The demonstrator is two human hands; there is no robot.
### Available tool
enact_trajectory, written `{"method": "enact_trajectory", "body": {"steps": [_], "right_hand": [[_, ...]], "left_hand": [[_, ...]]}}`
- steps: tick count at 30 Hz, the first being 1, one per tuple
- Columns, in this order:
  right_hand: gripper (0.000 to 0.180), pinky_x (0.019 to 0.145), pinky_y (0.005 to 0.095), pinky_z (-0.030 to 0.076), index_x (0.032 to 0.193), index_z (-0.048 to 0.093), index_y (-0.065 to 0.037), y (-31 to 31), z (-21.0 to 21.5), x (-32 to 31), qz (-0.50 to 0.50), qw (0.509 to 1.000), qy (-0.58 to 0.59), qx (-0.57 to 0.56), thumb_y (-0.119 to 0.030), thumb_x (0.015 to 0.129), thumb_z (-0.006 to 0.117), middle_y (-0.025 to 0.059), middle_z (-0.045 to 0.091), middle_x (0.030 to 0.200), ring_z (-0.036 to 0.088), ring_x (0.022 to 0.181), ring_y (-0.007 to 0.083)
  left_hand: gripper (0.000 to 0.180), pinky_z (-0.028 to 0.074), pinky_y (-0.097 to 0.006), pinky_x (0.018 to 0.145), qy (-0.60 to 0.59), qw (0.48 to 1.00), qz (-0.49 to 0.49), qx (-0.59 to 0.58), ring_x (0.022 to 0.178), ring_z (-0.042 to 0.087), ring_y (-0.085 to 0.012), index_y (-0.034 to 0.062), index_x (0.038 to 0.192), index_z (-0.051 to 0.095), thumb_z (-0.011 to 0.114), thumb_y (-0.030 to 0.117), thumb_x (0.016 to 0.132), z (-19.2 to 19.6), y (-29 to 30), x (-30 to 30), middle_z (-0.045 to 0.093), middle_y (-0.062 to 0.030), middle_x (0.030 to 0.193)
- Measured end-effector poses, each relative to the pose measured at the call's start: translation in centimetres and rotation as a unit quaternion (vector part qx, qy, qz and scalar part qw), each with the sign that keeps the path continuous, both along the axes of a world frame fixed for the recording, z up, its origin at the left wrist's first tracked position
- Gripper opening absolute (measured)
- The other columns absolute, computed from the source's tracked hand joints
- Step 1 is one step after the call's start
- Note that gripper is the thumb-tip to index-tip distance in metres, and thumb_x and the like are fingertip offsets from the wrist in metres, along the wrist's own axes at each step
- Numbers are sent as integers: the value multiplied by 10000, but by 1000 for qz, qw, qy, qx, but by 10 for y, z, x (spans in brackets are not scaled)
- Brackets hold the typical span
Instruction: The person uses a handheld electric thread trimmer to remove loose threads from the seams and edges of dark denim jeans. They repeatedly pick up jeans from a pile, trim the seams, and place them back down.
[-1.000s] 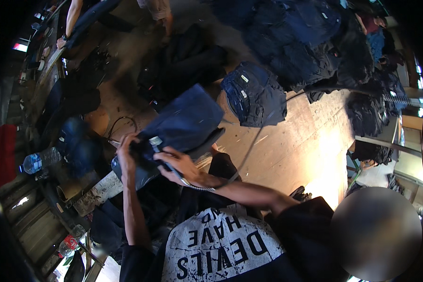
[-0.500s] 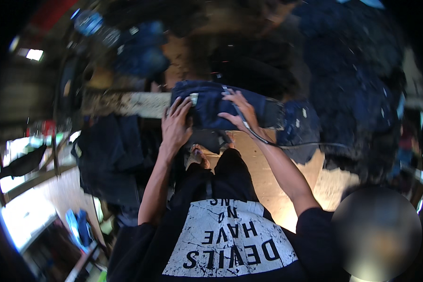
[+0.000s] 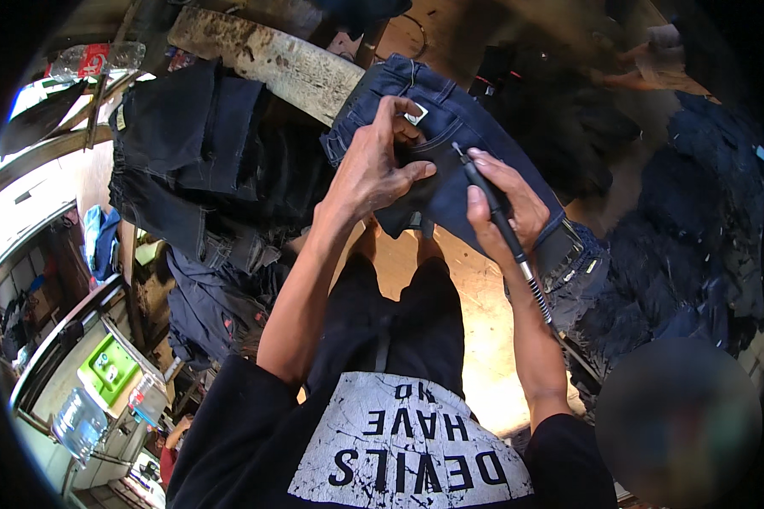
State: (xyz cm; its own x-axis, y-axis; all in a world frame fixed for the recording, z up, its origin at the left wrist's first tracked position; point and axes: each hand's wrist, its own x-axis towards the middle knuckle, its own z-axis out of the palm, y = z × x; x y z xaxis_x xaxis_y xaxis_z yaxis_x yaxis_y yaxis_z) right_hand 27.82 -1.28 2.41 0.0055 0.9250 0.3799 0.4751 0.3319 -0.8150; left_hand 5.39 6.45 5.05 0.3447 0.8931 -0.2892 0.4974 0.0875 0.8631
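A pair of dark blue jeans (image 3: 484, 140) lies across a long board in front of me, with a small pale label near its pocket. My left hand (image 3: 378, 165) rests on the jeans beside that label, its fingers bent and its thumb spread apart from them. In my right hand (image 3: 514, 204) is a black pen-shaped rotary tool (image 3: 494, 202), gripped between thumb and fingers. Its thin tip points at the denim below the pocket; whether it touches cannot be told. A cable runs from the tool's back end down along my right forearm.
The worn board (image 3: 267, 64) sticks out to the upper left. Dark trousers (image 3: 195, 153) hang in a stack on the left, and a big dark pile of garments (image 3: 688, 212) fills the right. Another person's hand (image 3: 632, 72) shows at the upper right. A green tray (image 3: 109, 369) stands lower left.
The view has turned and moved closer. My right hand now has the tool pointed at the denim, where before its fingers were spread. My left hand has bent its fingers near the label.
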Motion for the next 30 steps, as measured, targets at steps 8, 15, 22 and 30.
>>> {"method": "enact_trajectory", "body": {"steps": [8,15,22,30], "right_hand": [[323,960,445,648,1094,766,46,15,-22,-21,76,995,-1,65,0,775,790,224,806,1037,808,1029,374],[354,952,444,648,1127,775,36,17,-22,-21,105,993,-22,40,-21,779,804,229,810,1052,805,1053,371],[358,951,430,647,1124,776,38,15,-20,-20,100,994,-39,17,-10,770,809,225,813,1053,807,1051,363],[332,938,415,651,1092,783,40,14,-26,-23,78,996,-9,42,-5,763,802,223,814,1046,808,1049,361]], "left_hand": [[718,589,-360,847,-31,998,-21,57,953,743,-233,65,1318,524,951,97,742,-24,4,-11,769,-95,997],[612,545,-323,722,-30,998,-43,-47,813,677,-181,45,1284,507,888,71,806,-13,14,-14,759,-90,987],[661,466,-249,633,-34,991,16,-129,709,574,-83,52,1312,431,870,44,817,1,16,-6,717,-48,919],[656,410,-219,591,-125,979,51,-149,688,537,-48,74,1308,432,864,-21,822,-5,9,-7,719,-32,941]]}}
